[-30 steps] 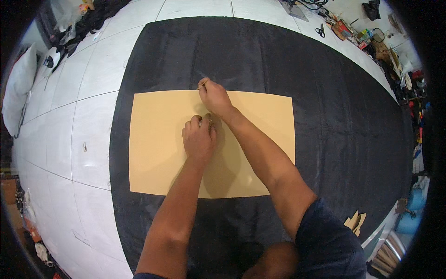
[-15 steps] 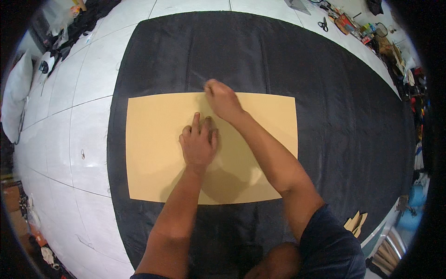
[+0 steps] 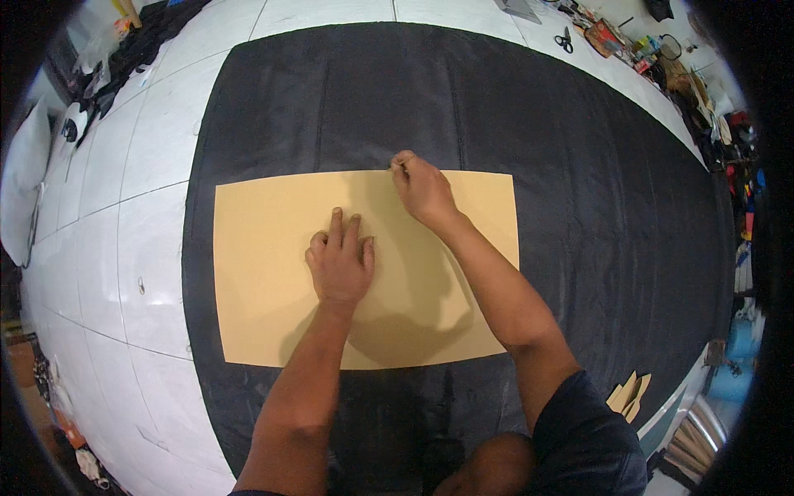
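Tan rectangular paper sheet (image 3: pixel 265 273) lies flat at frame centre on black fabric (image 3: pixel 579 207) covering a white table (image 3: pixel 107 207). Left hand (image 3: pixel 341 263) presses open-palmed on the sheet. Right hand (image 3: pixel 422 188), fingers pinched on a small, unidentifiable tool, sits at the sheet's upper edge.

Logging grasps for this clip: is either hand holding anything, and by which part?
The right hand pinches something small at the tan sheet's top edge; what cannot be told. The left hand lies flat on the sheet, holding nothing.

White table (image 3: pixel 99 248), tiled. Scissors (image 3: pixel 565 39) at far edge beside colourful clutter (image 3: pixel 616 41). Tan card pieces (image 3: pixel 630 395) near right. Blue container (image 3: pixel 732 376) beyond the table's right edge.
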Demonstrator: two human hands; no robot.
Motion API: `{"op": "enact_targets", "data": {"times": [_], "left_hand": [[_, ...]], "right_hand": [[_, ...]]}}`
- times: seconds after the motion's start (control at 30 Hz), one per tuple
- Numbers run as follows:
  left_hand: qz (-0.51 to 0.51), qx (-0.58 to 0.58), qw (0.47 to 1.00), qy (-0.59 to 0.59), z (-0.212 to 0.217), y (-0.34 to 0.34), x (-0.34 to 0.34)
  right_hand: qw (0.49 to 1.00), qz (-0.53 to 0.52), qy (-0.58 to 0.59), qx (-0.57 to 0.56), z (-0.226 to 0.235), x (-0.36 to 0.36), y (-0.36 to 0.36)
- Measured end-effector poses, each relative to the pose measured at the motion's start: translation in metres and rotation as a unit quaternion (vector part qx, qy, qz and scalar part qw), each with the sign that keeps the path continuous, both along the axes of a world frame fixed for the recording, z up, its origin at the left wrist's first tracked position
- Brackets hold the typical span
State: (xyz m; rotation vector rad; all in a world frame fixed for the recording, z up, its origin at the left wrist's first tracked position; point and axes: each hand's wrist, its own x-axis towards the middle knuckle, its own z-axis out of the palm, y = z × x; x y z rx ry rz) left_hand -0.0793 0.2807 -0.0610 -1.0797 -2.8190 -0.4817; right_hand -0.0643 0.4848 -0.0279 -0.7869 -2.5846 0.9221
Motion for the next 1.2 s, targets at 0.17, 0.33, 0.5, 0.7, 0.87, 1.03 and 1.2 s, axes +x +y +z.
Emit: {"op": "enact_targets", "data": {"times": [0.17,0.33,0.5,0.7,0.87,1.03,1.2], "left_hand": [[-0.003,-0.005,1.000,-0.016,0.003,0.002,0.001],[-0.011,-0.015,1.000,0.020,0.001,0.003,0.000],[-0.017,-0.003,1.000,0.024,0.000,0.002,0.000],[-0.020,-0.010,1.000,0.017,-0.001,0.002,-0.001],[-0.027,-0.027,0.999,0.020,0.001,0.000,-0.001],[-0.037,-0.033,0.999,-0.003,0.013,0.003,-0.001],[-0.082,-0.067,0.994,-0.005,0.023,0.009,-0.009]], "right_hand": [[0.998,0.018,0.047,-0.036,-0.008,0.020,0.022],[0.997,0.027,0.067,-0.041,-0.007,0.002,0.008],[0.997,0.031,0.067,-0.015,-0.007,-0.004,0.002],[0.997,0.034,0.064,-0.011,-0.007,-0.004,0.005],[1.000,-0.002,0.020,0.017,-0.004,0.016,0.024],[0.999,-0.042,-0.003,0.014,0.001,0.050,0.054],[0.999,-0.032,-0.034,-0.001,0.011,0.048,0.050]]}}
